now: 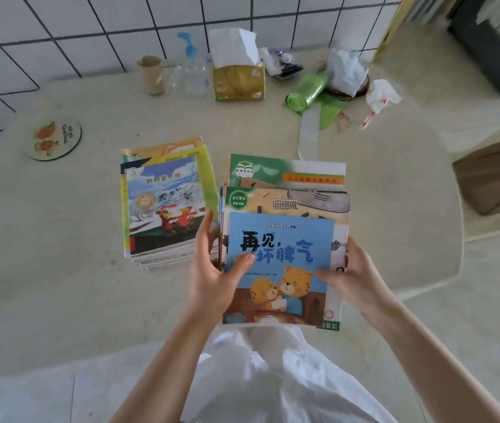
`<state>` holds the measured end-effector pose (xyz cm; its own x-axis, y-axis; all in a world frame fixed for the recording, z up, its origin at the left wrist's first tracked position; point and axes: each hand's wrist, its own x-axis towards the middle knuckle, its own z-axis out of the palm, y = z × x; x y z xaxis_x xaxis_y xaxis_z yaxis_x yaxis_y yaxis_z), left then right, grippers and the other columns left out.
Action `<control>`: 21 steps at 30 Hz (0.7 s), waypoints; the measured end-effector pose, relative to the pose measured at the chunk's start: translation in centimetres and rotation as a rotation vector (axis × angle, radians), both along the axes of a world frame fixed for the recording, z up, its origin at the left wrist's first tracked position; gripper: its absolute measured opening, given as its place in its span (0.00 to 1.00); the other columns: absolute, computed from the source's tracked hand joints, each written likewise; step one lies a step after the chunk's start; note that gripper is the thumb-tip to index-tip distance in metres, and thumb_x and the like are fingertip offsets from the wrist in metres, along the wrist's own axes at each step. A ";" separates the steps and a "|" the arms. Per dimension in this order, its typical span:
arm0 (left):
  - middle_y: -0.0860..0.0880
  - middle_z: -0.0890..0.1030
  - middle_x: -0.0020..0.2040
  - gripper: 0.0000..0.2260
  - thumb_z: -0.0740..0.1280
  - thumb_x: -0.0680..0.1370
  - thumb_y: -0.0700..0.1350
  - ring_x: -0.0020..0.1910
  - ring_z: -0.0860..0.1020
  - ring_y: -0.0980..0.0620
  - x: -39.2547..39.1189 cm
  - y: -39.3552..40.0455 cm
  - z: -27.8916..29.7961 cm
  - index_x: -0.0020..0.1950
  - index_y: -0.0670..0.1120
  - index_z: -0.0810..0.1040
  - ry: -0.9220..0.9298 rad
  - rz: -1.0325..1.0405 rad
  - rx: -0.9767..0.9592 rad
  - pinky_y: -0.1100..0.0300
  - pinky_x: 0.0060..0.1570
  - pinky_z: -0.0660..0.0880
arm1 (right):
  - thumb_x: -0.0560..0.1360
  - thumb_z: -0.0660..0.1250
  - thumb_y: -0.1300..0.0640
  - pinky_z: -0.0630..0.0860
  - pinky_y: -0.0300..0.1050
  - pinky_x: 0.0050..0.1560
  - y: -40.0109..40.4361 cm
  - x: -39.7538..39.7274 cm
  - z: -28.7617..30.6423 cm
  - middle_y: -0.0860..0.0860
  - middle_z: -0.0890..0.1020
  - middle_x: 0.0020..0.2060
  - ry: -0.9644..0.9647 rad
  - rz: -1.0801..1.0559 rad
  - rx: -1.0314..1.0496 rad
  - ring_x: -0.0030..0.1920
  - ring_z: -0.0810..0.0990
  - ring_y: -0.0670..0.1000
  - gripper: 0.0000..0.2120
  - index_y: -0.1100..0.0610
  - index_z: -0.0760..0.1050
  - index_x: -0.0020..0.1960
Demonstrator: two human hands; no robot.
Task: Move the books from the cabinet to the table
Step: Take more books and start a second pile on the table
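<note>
I hold a bundle of several thin picture books (282, 239) over the near edge of the beige table (59, 224). Its top book has a blue cover with two cartoon cubs. My left hand (212, 270) grips the bundle's left edge, thumb lying on the blue cover. My right hand (349, 273) grips the right edge, thumb on the cover too. To the left, a second pile of books (163, 203) lies flat on the table, its top cover showing red birds in snow. The cabinet is out of view.
Along the tiled wall stand a paper cup (151, 74), a blue-pump bottle (192, 68), a tissue pack (238, 71), a green bag roll (306, 90) and crumpled tissues (346, 71). A round coaster (55, 140) lies far left. A brown stool (495, 175) stands right.
</note>
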<state>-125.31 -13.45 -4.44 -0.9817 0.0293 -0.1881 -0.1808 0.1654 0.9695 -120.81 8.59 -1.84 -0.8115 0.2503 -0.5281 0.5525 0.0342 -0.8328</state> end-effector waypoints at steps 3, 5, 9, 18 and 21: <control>0.53 0.80 0.60 0.37 0.76 0.69 0.35 0.55 0.82 0.55 -1.0 2.2 -0.7 0.73 0.51 0.64 -0.096 -0.015 0.071 0.53 0.46 0.82 | 0.68 0.68 0.76 0.80 0.44 0.43 2.5 -1.3 -1.3 0.56 0.79 0.55 0.044 0.030 0.095 0.55 0.81 0.54 0.27 0.57 0.66 0.61; 0.53 0.84 0.51 0.26 0.76 0.68 0.33 0.48 0.84 0.54 -1.8 3.4 -1.5 0.63 0.47 0.73 -0.133 -0.027 0.026 0.58 0.39 0.82 | 0.66 0.70 0.74 0.77 0.47 0.48 3.9 -2.5 -1.9 0.54 0.77 0.55 0.072 0.085 0.255 0.56 0.77 0.54 0.28 0.52 0.65 0.57; 0.58 0.85 0.41 0.17 0.77 0.67 0.33 0.41 0.84 0.57 -2.9 4.8 -2.8 0.50 0.48 0.77 -0.168 -0.041 -0.049 0.64 0.34 0.79 | 0.64 0.70 0.72 0.71 0.37 0.45 5.6 -4.4 -2.7 0.52 0.77 0.55 0.106 0.182 0.382 0.57 0.76 0.53 0.30 0.47 0.64 0.56; 0.62 0.84 0.41 0.19 0.81 0.63 0.41 0.42 0.81 0.67 -3.3 4.3 -5.5 0.52 0.46 0.82 -0.062 0.005 -0.230 0.69 0.41 0.77 | 0.64 0.67 0.82 0.68 0.19 0.37 4.7 -4.7 -5.2 0.52 0.78 0.45 0.247 0.041 0.269 0.39 0.75 0.24 0.23 0.69 0.72 0.56; 0.69 0.82 0.41 0.22 0.80 0.63 0.46 0.43 0.80 0.70 -2.8 3.9 -6.0 0.55 0.44 0.81 -0.044 0.010 -0.271 0.71 0.41 0.76 | 0.62 0.71 0.79 0.66 0.19 0.42 4.3 -4.7 -6.2 0.40 0.76 0.43 0.221 0.060 0.354 0.42 0.73 0.23 0.25 0.58 0.73 0.52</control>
<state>-128.14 -9.52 -10.40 -0.9724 -0.0376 -0.2303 -0.2248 0.4160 0.8812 -125.53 12.86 -8.04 -0.9143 0.3336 -0.2297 0.3503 0.3666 -0.8619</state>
